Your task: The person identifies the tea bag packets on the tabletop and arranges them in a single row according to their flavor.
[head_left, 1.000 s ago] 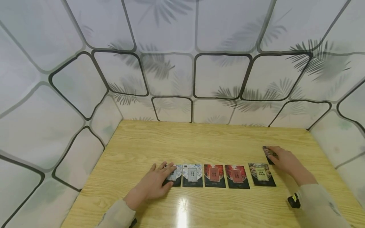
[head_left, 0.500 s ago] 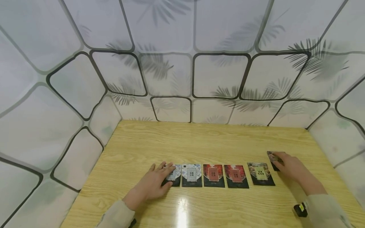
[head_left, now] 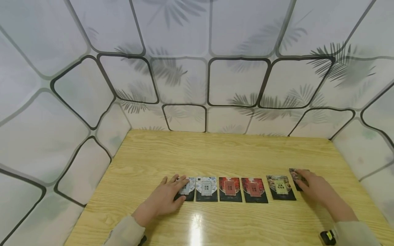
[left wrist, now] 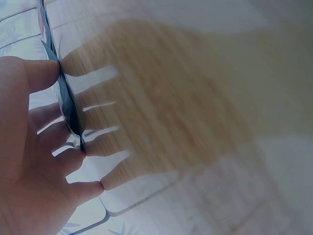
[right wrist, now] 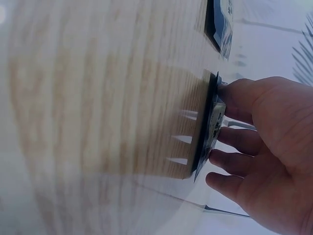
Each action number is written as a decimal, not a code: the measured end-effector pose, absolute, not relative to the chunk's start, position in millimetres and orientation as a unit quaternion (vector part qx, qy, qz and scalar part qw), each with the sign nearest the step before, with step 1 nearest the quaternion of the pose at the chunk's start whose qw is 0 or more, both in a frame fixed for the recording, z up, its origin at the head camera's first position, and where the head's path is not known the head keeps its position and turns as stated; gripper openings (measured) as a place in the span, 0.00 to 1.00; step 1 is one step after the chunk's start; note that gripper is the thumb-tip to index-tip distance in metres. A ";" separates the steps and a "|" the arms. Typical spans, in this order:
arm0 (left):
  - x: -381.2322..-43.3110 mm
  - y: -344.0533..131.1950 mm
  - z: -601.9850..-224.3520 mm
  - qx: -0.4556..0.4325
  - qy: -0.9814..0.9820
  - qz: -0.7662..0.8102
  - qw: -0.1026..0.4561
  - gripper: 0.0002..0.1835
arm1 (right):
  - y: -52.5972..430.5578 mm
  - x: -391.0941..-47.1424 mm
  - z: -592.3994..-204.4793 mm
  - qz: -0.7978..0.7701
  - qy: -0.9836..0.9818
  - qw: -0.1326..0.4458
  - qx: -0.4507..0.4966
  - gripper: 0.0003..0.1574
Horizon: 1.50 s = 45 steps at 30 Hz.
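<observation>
In the head view, my left hand (head_left: pixel 161 198) lies with spread fingers on the leftmost flat packet (head_left: pixel 191 188), a blue-white one with a dark base. The left wrist view shows that packet (left wrist: pixel 69 105) edge-on under the thumb and fingertips. At the right end of the row, my right hand (head_left: pixel 321 193) touches a dark, patterned packet (head_left: pixel 293 175), covering most of it. The right wrist view has thumb and extended fingertips against the face of this packet (right wrist: pixel 213 129), low on the table. Its upper left corner sits slightly farther back than the row.
Between the hands lie a blue-white packet (head_left: pixel 207 188), two red packets (head_left: pixel 230 190) (head_left: pixel 254 190) and one with a yellow-green label (head_left: pixel 281 188). The wooden table (head_left: pixel 197 153) meets patterned walls (head_left: pixel 184 82) at its back and sides.
My right hand has drawn the patterned packet toward me and slightly right, bringing it closer to the row. The left hand stays on its packet.
</observation>
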<state>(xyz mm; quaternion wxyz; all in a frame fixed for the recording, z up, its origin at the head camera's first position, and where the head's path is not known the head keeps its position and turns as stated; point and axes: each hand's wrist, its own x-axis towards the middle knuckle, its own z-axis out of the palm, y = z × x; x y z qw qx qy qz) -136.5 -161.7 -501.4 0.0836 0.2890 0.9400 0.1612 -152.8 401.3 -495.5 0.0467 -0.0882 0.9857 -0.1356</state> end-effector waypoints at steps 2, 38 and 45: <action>-136.2 -161.5 -500.4 0.289 0.940 0.163 0.084 0.32 | 399.9 -151.1 -494.6 -0.135 0.986 0.046 -0.086 0.31; -134.7 -161.0 -503.7 0.285 0.941 0.161 0.079 0.32 | 391.9 -127.2 -499.4 -0.139 0.986 0.032 -0.088 0.29; -135.4 -160.2 -502.0 0.289 0.942 0.157 0.074 0.32 | 392.9 -127.0 -499.4 -0.137 0.986 0.040 -0.082 0.30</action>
